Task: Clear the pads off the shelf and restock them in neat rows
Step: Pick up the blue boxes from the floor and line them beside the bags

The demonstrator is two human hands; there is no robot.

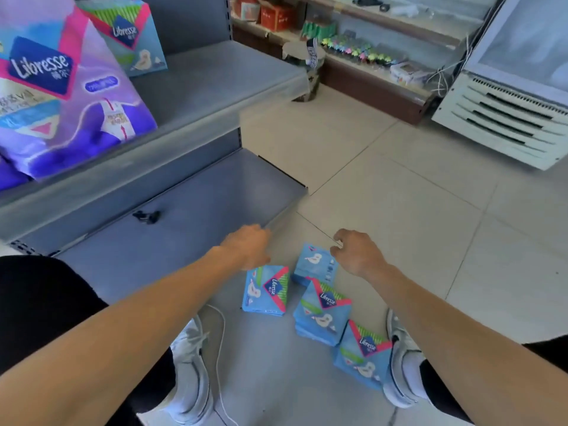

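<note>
Down on the floor (399,186), 4 blue pad packs lie scattered between the person's shoes: one (266,290) just under the left hand (249,245), one (316,262) beside the right hand (358,252), 2 more (322,312) (362,355) nearer. Both hands hover with fingers loosely curled, holding nothing. The lower shelf (190,204) is bare; the upper shelf (215,84) carries another blue pack (135,35) and a purple pack (61,93).

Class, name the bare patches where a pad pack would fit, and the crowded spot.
Free: grey lower shelf right of the small black object; grey upper shelf right of the blue pack. Crowded: floor between the shoes, four blue pad packs.
</note>
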